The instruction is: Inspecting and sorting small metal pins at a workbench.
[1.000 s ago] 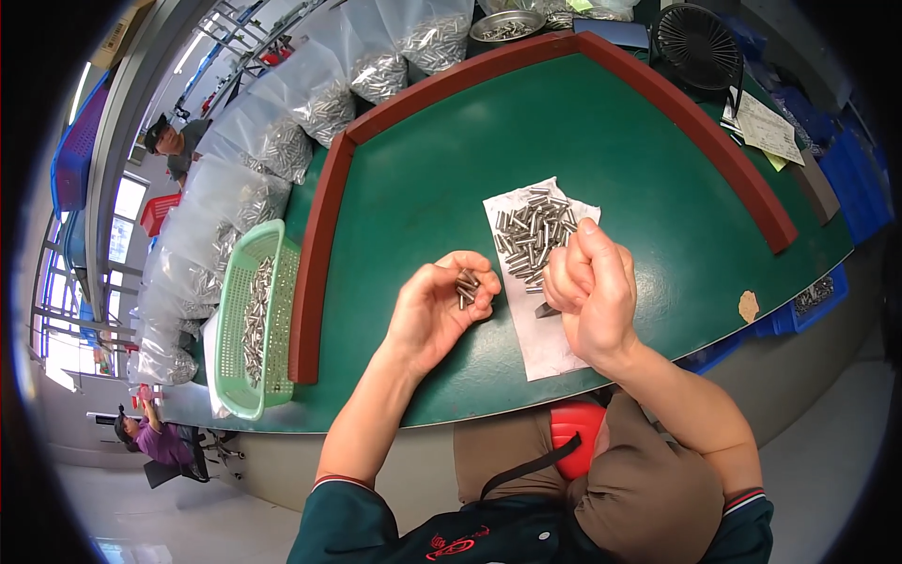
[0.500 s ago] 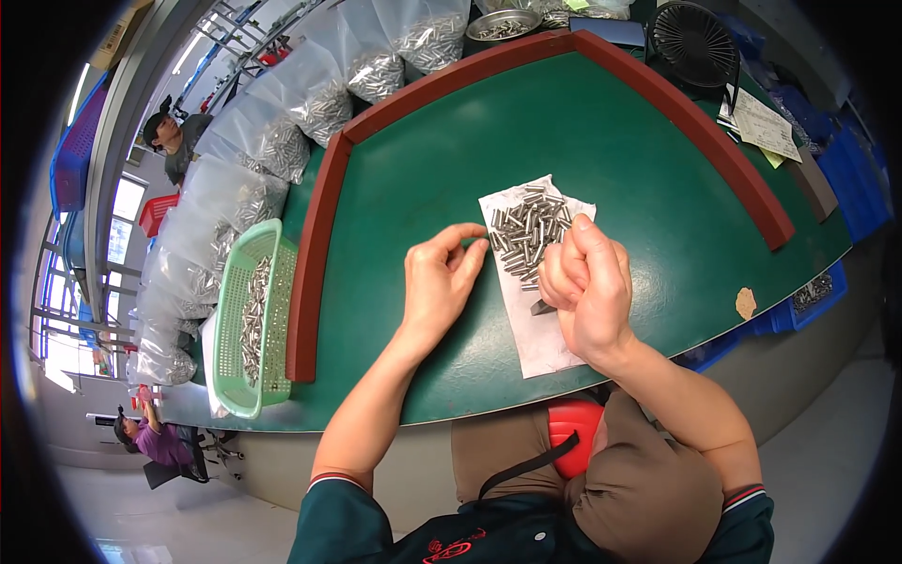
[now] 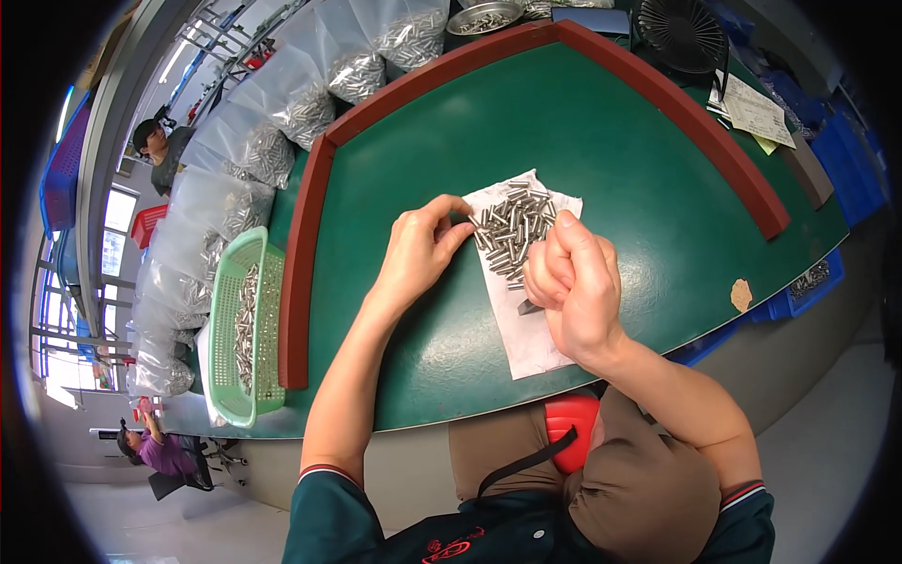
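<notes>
A heap of short shiny metal pins (image 3: pixel 515 226) lies on a white cloth (image 3: pixel 537 343) on the green tabletop. At the heap's left edge is my left hand (image 3: pixel 420 249), its thumb and forefinger curved and apart, the tips close to the outermost pins. My right hand (image 3: pixel 584 293) is closed like a fist over the heap's right side, thumb pressed on the curled forefinger. Whatever it holds is hidden by the fingers. A small dark grey piece (image 3: pixel 529 307) shows on the cloth beneath that hand.
Red-brown rails (image 3: pixel 299 273) border the work area. Left of them stands a green basket (image 3: pixel 246 404) of metal parts, with several clear bags of parts (image 3: pixel 303 111) behind. A black fan (image 3: pixel 681 36) and papers (image 3: pixel 756 117) are at the far right. Two other people are at left.
The whole view has shifted slightly. My left hand has moved a little farther along the heap's edge, its thumb and forefinger wider apart. My right hand remains closed in place.
</notes>
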The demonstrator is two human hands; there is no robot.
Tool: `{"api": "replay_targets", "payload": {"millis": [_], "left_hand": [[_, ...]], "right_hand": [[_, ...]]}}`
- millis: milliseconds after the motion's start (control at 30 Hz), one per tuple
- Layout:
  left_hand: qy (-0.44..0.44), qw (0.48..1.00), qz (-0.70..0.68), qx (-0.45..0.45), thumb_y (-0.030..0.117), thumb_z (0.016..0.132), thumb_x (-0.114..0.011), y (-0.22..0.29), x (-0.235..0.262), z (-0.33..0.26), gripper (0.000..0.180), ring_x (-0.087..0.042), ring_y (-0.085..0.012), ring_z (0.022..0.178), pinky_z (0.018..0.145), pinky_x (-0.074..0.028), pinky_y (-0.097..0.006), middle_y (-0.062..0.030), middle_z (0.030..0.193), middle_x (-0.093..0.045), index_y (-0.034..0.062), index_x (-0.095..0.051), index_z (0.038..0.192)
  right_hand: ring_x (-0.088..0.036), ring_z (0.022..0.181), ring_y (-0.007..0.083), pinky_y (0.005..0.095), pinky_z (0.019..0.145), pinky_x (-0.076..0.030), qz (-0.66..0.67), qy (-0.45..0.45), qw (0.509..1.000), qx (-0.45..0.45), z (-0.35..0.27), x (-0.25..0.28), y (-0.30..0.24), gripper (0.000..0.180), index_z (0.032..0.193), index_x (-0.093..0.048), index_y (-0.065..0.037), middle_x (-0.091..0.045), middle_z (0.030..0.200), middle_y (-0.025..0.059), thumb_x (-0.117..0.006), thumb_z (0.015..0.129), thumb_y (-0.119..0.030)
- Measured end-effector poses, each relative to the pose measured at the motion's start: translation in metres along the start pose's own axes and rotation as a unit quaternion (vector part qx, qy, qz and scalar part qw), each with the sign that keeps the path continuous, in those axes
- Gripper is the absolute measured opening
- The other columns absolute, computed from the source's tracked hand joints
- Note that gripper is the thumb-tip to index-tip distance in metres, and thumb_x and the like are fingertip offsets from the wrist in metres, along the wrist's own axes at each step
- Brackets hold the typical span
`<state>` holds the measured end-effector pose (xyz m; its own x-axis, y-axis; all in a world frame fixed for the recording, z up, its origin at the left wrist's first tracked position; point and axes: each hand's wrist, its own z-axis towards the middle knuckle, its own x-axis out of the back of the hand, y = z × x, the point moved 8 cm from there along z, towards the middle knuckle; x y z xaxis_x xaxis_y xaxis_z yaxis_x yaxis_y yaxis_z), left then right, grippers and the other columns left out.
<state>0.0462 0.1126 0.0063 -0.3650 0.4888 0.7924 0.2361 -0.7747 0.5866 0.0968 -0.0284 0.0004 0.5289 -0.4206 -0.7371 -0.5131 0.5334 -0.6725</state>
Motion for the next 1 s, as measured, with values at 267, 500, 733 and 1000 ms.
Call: {"api": "replay_targets", "payload": {"millis": [267,500,733,1000], "left_hand": [[-0.012,0.996,-0.063,0.068,0.006,0.075,-0.062,0.002,0.005,-0.037,0.011,-0.033,-0.0059,0.047,0.043,-0.029,-0.025,-0.0004,0.049,-0.037,-0.0030,-0.057,0.074],[-0.042,0.996,-0.042,0.069,0.007,0.073,-0.064,0.021,-0.012,-0.059,0.012,-0.034,-0.0095,0.043,0.042,-0.031,-0.027,-0.0034,0.049,-0.038,-0.0018,-0.058,0.076],[-0.043,0.998,-0.043,-0.015,0.004,0.070,-0.065,0.048,-0.020,-0.067,0.008,-0.037,-0.0128,0.042,0.041,-0.031,-0.028,-0.0050,0.048,-0.038,-0.0001,-0.058,0.072],[-0.041,0.997,-0.056,-0.016,0.003,0.070,-0.064,0.051,-0.021,-0.066,0.007,-0.037,-0.0132,0.042,0.041,-0.030,-0.029,-0.0058,0.048,-0.042,-0.0001,-0.058,0.069]], "right_hand": [[-0.018,0.038,0.0072,0.0240,0.037,-0.016,-0.028,0.016,0.999,0.008,0.000,0.005,0.000,0.045,0.051,-0.025,-0.013,-0.026,0.041,-0.0011,-0.031,0.093,-0.026],[-0.016,0.037,0.0069,0.0239,0.036,-0.016,-0.032,0.014,0.999,0.019,-0.001,0.003,-0.003,0.044,0.051,-0.025,-0.013,-0.026,0.041,-0.0013,-0.031,0.093,-0.026],[-0.016,0.037,0.0078,0.0247,0.036,-0.015,0.009,0.030,0.999,0.027,0.000,0.007,-0.007,0.044,0.050,-0.024,-0.013,-0.025,0.040,-0.0011,-0.031,0.092,-0.024],[-0.015,0.037,0.0078,0.0248,0.036,-0.015,0.001,0.044,0.999,0.013,0.000,0.009,-0.007,0.044,0.050,-0.024,-0.014,-0.025,0.040,-0.0013,-0.031,0.092,-0.024]]}}
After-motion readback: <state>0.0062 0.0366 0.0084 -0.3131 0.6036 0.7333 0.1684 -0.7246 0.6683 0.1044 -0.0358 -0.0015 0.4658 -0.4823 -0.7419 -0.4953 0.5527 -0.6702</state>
